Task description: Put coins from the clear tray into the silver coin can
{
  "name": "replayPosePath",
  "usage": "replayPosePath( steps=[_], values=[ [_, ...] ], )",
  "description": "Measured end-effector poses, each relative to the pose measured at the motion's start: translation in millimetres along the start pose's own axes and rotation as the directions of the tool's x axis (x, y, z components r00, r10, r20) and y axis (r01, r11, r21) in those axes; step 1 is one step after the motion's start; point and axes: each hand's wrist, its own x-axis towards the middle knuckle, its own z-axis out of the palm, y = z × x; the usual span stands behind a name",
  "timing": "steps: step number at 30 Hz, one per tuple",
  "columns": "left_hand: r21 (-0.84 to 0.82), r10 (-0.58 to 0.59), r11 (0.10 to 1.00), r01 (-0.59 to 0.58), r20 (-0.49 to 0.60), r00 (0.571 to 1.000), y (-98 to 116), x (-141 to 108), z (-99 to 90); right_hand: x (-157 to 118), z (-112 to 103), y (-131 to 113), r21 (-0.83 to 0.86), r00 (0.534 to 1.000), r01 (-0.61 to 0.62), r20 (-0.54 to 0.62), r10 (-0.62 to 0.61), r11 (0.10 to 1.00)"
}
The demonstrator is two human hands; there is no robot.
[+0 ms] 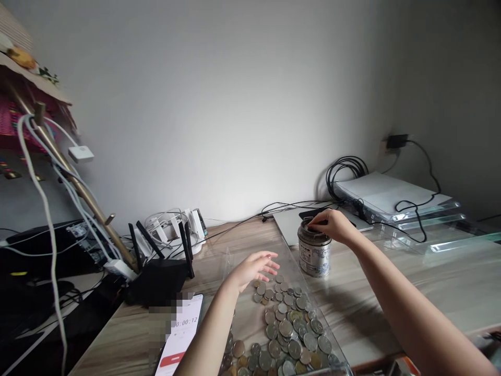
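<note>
Head view shows the right hand (pixel 331 225) pinched over the mouth of a round metal tin (pixel 314 254) on the wood-grain desk (pixel 430 287), while the left hand (pixel 254 269) hovers, fingers spread and empty, above flat round coins (pixel 287 329).

bare forearms, no sleeves (pink-painted nails), no rings

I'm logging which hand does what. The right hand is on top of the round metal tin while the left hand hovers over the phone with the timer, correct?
Not quite. The head view shows the right hand on top of the round metal tin, but the left hand hovers over the loose pile of silver and brass coins, not the phone with the timer, which lies nearer the camera, left of that forearm.
</note>
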Motion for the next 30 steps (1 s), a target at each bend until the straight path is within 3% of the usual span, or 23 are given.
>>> replayPosePath(
  steps=[3,5,6,7,8,10,12,14,18,21,23,28,30],
  values=[
    [0.018,-0.005,1.000,0.005,-0.008,1.000,-1.1,1.4,0.7,-7.9,-3.2,-14.7,-0.038,0.975,0.088,-0.200,-0.094,0.995],
    [0.027,-0.003,1.000,0.006,-0.107,0.994,-2.4,4.2,-0.4,-20.1,-4.5,-35.1,-0.028,0.943,0.165,-0.288,-0.166,0.986],
    [0.022,0.009,1.000,-0.006,-0.179,0.984,-3.1,5.9,-1.6,-27.7,-3.2,-47.1,0.008,0.948,0.215,-0.242,-0.207,0.977],
    [0.011,0.028,1.000,-0.026,-0.252,0.967,-3.7,7.6,-3.2,-35.7,0.1,-58.7,0.084,0.960,0.277,-0.072,-0.271,0.957],
    [-0.001,0.047,0.999,-0.050,-0.314,0.948,-4.4,9.2,-4.9,-43.4,5.8,-69.0,0.168,0.931,0.318,0.131,-0.341,0.933],
    [-0.016,0.073,0.996,-0.086,-0.377,0.923,-5.5,11.5,-8.1,-56.2,23.1,-82.6,0.280,0.764,0.339,0.476,-0.437,0.898],
    [-0.011,0.078,0.996,-0.089,-0.377,0.923,-6.2,12.4,-9.3,-64.5,44.4,-86.8,0.308,0.578,0.367,0.664,-0.474,0.878],
    [0.008,0.075,0.997,-0.077,-0.347,0.935,-6.3,12.2,-8.4,-69.3,63.0,-86.5,0.280,0.494,0.419,0.728,-0.475,0.864],
    [0.077,0.050,0.997,-0.030,-0.283,0.958,-6.3,11.2,-4.5,-76.2,80.0,-93.0,0.269,0.468,0.468,0.732,-0.495,0.842],
    [0.146,0.020,0.989,0.015,-0.240,0.971,-6.1,10.3,-3.2,-81.2,82.2,-102.6,0.375,0.397,0.453,0.727,-0.560,0.809],
    [0.208,-0.003,0.977,0.048,-0.213,0.977,-5.1,8.8,-2.3,-83.3,83.4,-105.5,0.416,0.378,0.441,0.718,-0.585,0.795],
    [0.349,-0.067,0.929,0.124,-0.172,0.983,-1.7,4.8,1.7,-84.2,87.3,-101.6,0.428,0.278,0.373,0.795,-0.539,0.823],
    [0.365,-0.085,0.920,0.139,-0.159,0.984,-2.7,5.2,2.3,-84.9,87.6,-101.2,0.413,0.262,0.371,0.813,-0.520,0.832]
  ],
)
